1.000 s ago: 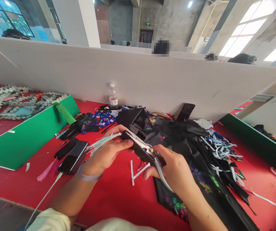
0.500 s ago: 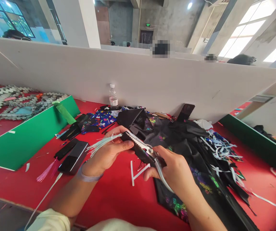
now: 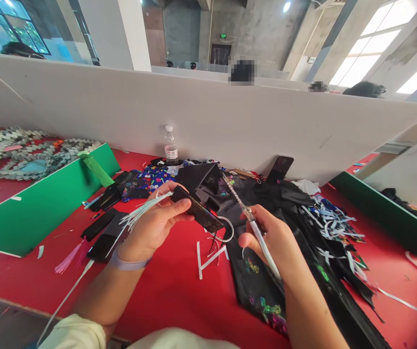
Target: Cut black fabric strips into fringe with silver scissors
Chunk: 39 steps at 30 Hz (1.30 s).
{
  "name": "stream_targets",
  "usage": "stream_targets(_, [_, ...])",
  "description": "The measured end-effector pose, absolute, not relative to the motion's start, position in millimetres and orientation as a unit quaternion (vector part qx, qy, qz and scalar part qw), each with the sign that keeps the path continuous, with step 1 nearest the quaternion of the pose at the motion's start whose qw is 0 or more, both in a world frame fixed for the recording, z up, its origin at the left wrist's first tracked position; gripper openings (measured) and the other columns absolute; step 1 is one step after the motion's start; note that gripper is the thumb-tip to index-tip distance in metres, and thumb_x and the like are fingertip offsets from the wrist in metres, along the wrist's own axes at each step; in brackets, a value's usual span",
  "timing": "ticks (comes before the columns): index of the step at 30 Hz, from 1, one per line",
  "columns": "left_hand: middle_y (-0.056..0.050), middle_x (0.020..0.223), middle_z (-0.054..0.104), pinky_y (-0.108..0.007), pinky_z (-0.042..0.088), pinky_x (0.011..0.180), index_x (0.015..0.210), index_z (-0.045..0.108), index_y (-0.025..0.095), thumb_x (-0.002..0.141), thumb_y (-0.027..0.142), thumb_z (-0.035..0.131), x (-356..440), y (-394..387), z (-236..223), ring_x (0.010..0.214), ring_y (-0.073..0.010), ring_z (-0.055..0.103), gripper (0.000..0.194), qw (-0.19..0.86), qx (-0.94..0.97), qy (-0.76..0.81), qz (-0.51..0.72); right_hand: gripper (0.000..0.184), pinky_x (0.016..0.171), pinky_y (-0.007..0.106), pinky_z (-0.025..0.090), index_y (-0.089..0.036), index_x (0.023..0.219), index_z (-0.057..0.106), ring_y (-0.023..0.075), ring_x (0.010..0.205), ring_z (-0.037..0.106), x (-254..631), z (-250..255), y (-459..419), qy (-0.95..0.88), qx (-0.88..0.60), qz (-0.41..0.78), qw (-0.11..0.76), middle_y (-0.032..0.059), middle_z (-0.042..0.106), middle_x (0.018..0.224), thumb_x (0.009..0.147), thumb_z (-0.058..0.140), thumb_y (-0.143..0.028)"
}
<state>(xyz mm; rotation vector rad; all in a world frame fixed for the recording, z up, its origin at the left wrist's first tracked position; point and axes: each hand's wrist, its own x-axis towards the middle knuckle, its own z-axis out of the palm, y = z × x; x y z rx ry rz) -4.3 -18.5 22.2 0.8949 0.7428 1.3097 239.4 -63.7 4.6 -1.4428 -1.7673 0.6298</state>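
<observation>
My left hand (image 3: 153, 223) pinches a narrow black fabric piece (image 3: 203, 213) between thumb and fingers, with a white tassel (image 3: 143, 211) trailing from its near end. A thin white strip (image 3: 232, 231) curls at the fabric's far end. Pinking shears (image 3: 263, 245) with toothed blades rest in my right hand (image 3: 272, 232). The blades point up and away, to the right of the black piece and apart from it. Below the hands lie white strip offcuts (image 3: 208, 261). Black patterned cloth (image 3: 257, 300) spreads under the right hand.
A black power bank or phone (image 3: 108, 237) with a white cable lies left, beside a pink tassel (image 3: 72, 257). A water bottle (image 3: 171, 145) and a leaning phone (image 3: 280, 168) stand by the grey partition (image 3: 121, 106). Green dividers (image 3: 48, 208) flank the red table. White scraps (image 3: 330, 223) lie right.
The shears have come away from the black piece's edge and swung upright to the right. The left hand has shifted slightly left and up with the piece, and a thin strip now curls at its end.
</observation>
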Motion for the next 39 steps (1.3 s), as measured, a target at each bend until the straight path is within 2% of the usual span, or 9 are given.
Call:
stream_targets(6, [0.006, 0.072, 0.067, -0.019, 0.058, 0.046, 0.09, 0.059, 0.021, 0.059, 0.018, 0.086, -1.0, -16.4, 20.9, 0.063, -0.0124, 0.068, 0.042, 0.618, 0.363, 0.325, 0.617, 0.05, 0.049, 0.022, 0.025, -0.019, 0.089, 0.057, 0.0097, 0.055, 0.032, 236.0, 9.6, -60.9, -0.663, -0.547, 0.329, 0.39, -0.006, 0.041, 0.062, 0.073, 0.07, -0.064])
stream_targets(11, [0.005, 0.072, 0.066, -0.018, 0.057, 0.046, 0.09, 0.059, 0.021, 0.061, 0.02, 0.084, 9.2, -18.6, 16.6, 0.061, -0.012, 0.067, 0.039, 0.627, 0.374, 0.321, 0.603, 0.038, 0.05, 0.021, 0.028, -0.018, 0.086, 0.056, 0.0093, 0.055, 0.036, 214.0, 8.9, -62.5, -0.618, -0.47, 0.454, 0.437, -0.006, 0.042, 0.062, 0.076, 0.071, -0.052])
stream_targets(16, [0.005, 0.071, 0.065, -0.018, 0.055, 0.047, 0.086, 0.06, 0.02, 0.063, 0.02, 0.083, 16.8, -20.5, 13.6, 0.062, -0.0116, 0.066, 0.033, 0.642, 0.393, 0.325, 0.573, 0.022, 0.05, 0.021, 0.029, -0.019, 0.086, 0.054, 0.0081, 0.053, 0.036, 205.6, 3.7, -63.5, -0.572, -0.453, 0.491, 0.477, -0.0065, 0.045, 0.063, 0.081, 0.068, -0.036])
stream_targets(23, [-0.003, 0.09, 0.072, -0.02, 0.055, 0.061, 0.1, 0.069, 0.019, 0.067, 0.026, 0.083, 24.9, -28.3, 3.7, 0.079, -0.0149, 0.067, 0.037, 0.674, 0.451, 0.288, 0.51, 0.013, 0.05, 0.021, 0.031, -0.02, 0.085, 0.052, 0.0078, 0.049, 0.037, 203.7, -2.2, -65.4, -0.547, -0.425, 0.494, 0.526, -0.008, 0.042, 0.058, 0.083, 0.063, -0.026])
stream_targets(29, [-0.002, 0.085, 0.074, -0.033, 0.056, 0.08, 0.087, 0.074, 0.02, 0.067, 0.027, 0.083, 41.2, -36.1, -9.6, 0.084, -0.0198, 0.068, 0.024, 0.671, 0.473, 0.291, 0.49, 0.016, 0.048, 0.021, 0.031, -0.02, 0.086, 0.054, 0.0076, 0.048, 0.036, 196.7, -6.2, -68.4, -0.532, -0.407, 0.504, 0.545, -0.0084, 0.041, 0.056, 0.084, 0.065, -0.031])
stream_targets(32, [-0.003, 0.086, 0.073, -0.032, 0.055, 0.076, 0.084, 0.075, 0.021, 0.072, 0.026, 0.078, 38.0, -33.6, -10.8, 0.083, -0.0198, 0.067, 0.013, 0.563, 0.569, 0.288, 0.526, 0.02, 0.046, 0.02, 0.029, -0.02, 0.087, 0.054, 0.0068, 0.047, 0.035, 193.8, -6.7, -67.9, -0.515, -0.39, 0.524, 0.555, -0.0083, 0.042, 0.057, 0.082, 0.068, -0.033])
stream_targets(34, [-0.005, 0.092, 0.074, -0.034, 0.053, 0.081, 0.086, 0.076, 0.023, 0.077, 0.021, 0.074, 29.7, -30.5, -9.1, 0.088, -0.0204, 0.066, 0.009, 0.405, 0.681, 0.276, 0.544, 0.021, 0.046, 0.02, 0.031, -0.02, 0.091, 0.055, 0.007, 0.048, 0.037, 193.4, -5.7, -66.8, -0.497, -0.381, 0.537, 0.565, -0.0078, 0.045, 0.059, 0.082, 0.069, -0.034])
stream_targets(36, [-0.005, 0.098, 0.075, -0.038, 0.051, 0.087, 0.093, 0.076, 0.027, 0.08, 0.018, 0.071, 20.1, -28.1, -6.4, 0.092, -0.0215, 0.065, 0.016, 0.244, 0.746, 0.25, 0.567, 0.022, 0.046, 0.02, 0.034, -0.02, 0.094, 0.056, 0.0077, 0.048, 0.04, 194.2, -3.9, -65.7, -0.477, -0.38, 0.553, 0.568, -0.0073, 0.047, 0.058, 0.083, 0.068, -0.035])
stream_targets(39, [-0.002, 0.104, 0.075, -0.039, 0.05, 0.088, 0.1, 0.072, 0.03, 0.083, 0.017, 0.067, 10.3, -27.2, -3.6, 0.095, -0.0214, 0.064, 0.023, 0.125, 0.764, 0.202, 0.6, 0.022, 0.045, 0.02, 0.034, -0.02, 0.091, 0.057, 0.0082, 0.048, 0.042, 195.3, -1.2, -65.0, -0.462, -0.379, 0.58, 0.554, -0.007, 0.047, 0.057, 0.083, 0.068, -0.036])
